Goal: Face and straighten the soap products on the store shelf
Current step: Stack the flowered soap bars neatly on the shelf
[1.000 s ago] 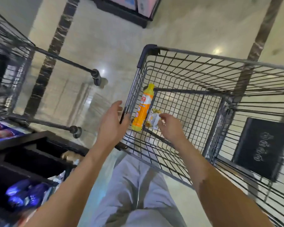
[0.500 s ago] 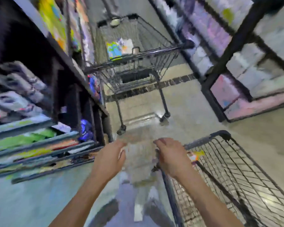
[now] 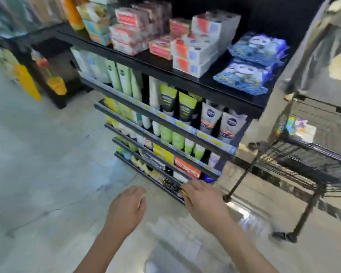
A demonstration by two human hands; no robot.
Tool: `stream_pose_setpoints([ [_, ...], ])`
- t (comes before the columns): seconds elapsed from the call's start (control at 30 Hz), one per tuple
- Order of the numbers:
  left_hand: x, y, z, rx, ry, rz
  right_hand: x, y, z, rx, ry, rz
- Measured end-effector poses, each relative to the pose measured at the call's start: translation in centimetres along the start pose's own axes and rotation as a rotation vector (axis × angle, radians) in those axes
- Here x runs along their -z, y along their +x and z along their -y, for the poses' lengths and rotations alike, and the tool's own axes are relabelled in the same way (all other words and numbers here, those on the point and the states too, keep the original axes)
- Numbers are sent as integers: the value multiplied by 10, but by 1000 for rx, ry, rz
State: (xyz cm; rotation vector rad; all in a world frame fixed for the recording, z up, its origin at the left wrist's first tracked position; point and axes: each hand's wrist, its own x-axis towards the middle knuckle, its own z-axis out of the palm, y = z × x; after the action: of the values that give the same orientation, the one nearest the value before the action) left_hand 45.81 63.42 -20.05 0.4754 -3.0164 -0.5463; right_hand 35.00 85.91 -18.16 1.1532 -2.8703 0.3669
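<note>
- Moved since the earlier frame: view has swung off the aisle onto a black shelf unit (image 3: 187, 80); both hands are now by its bottom rail.
- Pale glossy floor (image 3: 47, 174); wire cart (image 3: 313, 154) right of the unit.
- soap boxes (image 3: 130, 34), red/pink, stacked unevenly on the top shelf, well above the hands.
- tubes (image 3: 209, 117) one shelf below: round blue logo, text too blurred to read.
- left hand (image 3: 126, 209): fingers loosely curled, empty, over the floor.
- right hand (image 3: 203, 201): pinches a small yellow-brown item (image 3: 183, 192) at the bottom rail.

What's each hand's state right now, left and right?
Left hand: open, fingers loosely curled, holding nothing.
Right hand: cannot tell; fingers curled at the bottom shelf rail, blur hides any grip.
</note>
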Motion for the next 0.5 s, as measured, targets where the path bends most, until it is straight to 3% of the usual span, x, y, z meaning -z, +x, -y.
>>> stream_pose_setpoints([
  [0.27, 58, -13, 141, 249, 88, -69, -47, 151, 122, 314, 95, 10],
  [0.5, 111, 82, 236, 326, 96, -187, -69, 222, 170, 406, 129, 65],
])
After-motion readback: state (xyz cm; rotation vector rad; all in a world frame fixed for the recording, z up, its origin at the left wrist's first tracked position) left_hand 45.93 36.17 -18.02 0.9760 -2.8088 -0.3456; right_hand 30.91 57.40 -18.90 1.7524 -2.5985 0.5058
